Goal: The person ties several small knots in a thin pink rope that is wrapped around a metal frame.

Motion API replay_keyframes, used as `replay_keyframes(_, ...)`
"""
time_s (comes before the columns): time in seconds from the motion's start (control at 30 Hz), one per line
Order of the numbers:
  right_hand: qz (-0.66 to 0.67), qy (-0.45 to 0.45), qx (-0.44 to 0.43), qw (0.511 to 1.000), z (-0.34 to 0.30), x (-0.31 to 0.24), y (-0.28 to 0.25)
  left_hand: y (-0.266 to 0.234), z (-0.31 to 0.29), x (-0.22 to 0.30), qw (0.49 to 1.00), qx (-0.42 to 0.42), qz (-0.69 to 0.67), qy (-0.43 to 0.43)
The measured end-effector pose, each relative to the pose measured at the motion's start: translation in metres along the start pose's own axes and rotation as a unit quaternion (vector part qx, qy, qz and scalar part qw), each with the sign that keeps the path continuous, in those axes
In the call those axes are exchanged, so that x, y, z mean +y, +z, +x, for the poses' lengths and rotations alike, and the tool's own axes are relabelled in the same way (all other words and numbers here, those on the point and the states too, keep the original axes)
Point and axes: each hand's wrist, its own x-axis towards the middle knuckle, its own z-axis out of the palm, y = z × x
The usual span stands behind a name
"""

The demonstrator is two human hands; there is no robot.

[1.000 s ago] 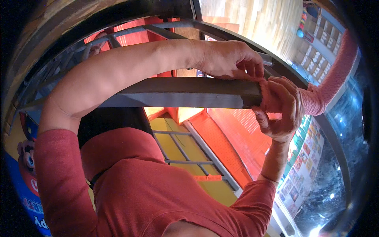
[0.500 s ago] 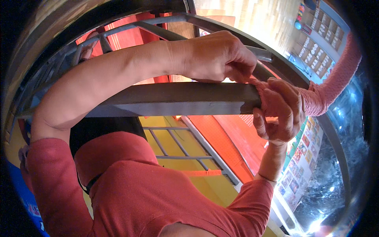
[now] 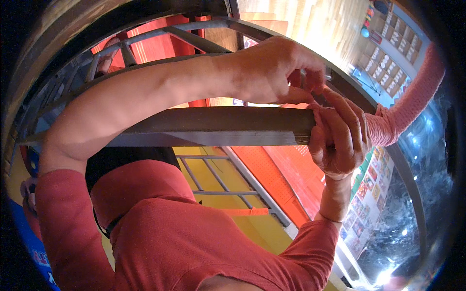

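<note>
A grey metal bar [image 3: 213, 127] crosses in front of me, its right end wound with pink cord. My right hand [image 3: 342, 138] is closed round that wound end, the fingers curling over from above and the thumb below. At its upper edge, my left hand [image 3: 272, 72] reaches across from the left, thumb and fingers bent together at a bit of pink cord [image 3: 318, 107]. The strand between those fingertips is mostly hidden. Beyond my right hand, the pink cord wrapping [image 3: 383, 127] goes on in tight turns round a curved bar [image 3: 420, 97] rising to the right.
Grey metal rails [image 3: 194, 39] arch behind the bar. Lower down are a grey grid of bars [image 3: 213, 174] and an orange panel [image 3: 272, 179]. Shiny clear sheeting [image 3: 407, 194] hangs at the right. Shelves [image 3: 388, 58] stand far off on the wooden floor [image 3: 315, 29].
My left hand has shifted slightly right, its fingers lifting and spreading a little from the thumb. My right hand has turned slightly and its fingers have moved up toward the left fingertips.
</note>
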Motion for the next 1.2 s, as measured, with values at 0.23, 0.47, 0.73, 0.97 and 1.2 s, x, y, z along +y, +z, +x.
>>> replay_keyframes(0.23, 0.004, 0.002, 0.023, 1.000, 0.000, -0.003, 0.001, -0.001, -0.001, -0.002, 0.998, -0.037, 0.006, 0.042)
replay_keyframes(0.47, -0.002, 0.056, 0.061, 0.997, -0.005, -0.008, 0.008, 0.001, 0.018, -0.009, 0.985, -0.110, -0.027, 0.128)
replay_keyframes(0.73, 0.016, 0.085, 0.031, 0.996, -0.003, -0.004, 0.007, -0.006, 0.027, -0.009, 0.971, -0.218, -0.097, -0.002)
replay_keyframes(0.97, -0.014, 0.056, -0.026, 0.998, -0.003, -0.011, -0.010, -0.010, 0.033, -0.006, 0.953, -0.246, -0.149, -0.091)
replay_keyframes(1.2, -0.005, 0.077, -0.006, 0.997, 0.002, -0.007, 0.000, -0.008, 0.020, -0.013, 0.966, -0.155, -0.188, -0.085)
